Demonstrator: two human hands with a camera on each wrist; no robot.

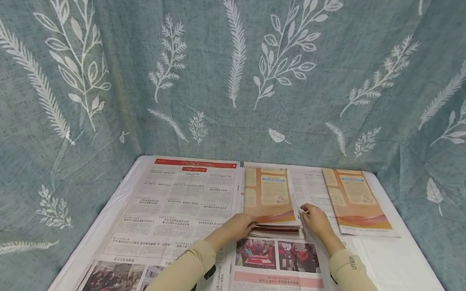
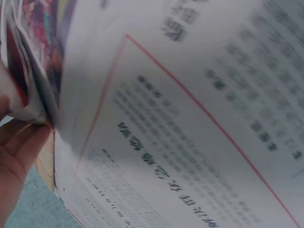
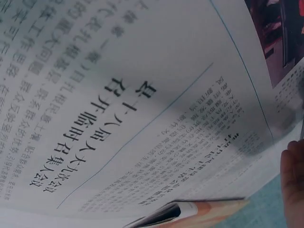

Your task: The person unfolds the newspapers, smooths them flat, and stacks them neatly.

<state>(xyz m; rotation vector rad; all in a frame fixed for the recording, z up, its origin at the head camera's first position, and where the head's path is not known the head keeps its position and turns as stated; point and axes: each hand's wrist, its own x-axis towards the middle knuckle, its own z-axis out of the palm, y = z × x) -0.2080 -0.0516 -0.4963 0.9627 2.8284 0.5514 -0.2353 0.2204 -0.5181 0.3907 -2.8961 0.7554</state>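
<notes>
A stack of booklets [image 1: 270,196] lies on the newspaper near the table's middle, its top cover orange and tan. Beneath that cover, page edges and a dark red layer show along the near side. My left hand [image 1: 238,226] grips the stack's near left corner; in the left wrist view its fingers [image 2: 28,145] press against the page edges. At the right side, my right hand [image 1: 317,218] holds the stack's edge with bent fingers. Only part of the right hand [image 3: 293,178] shows in the right wrist view, at the frame's right border.
Another orange booklet [image 1: 358,202] lies farther right, its cover like the stack's top one. Spread newspaper [image 1: 174,208] covers much of the white tabletop [image 1: 400,268]. A blue-green curtain [image 1: 236,75] with white leaf patterns hangs behind and at both sides.
</notes>
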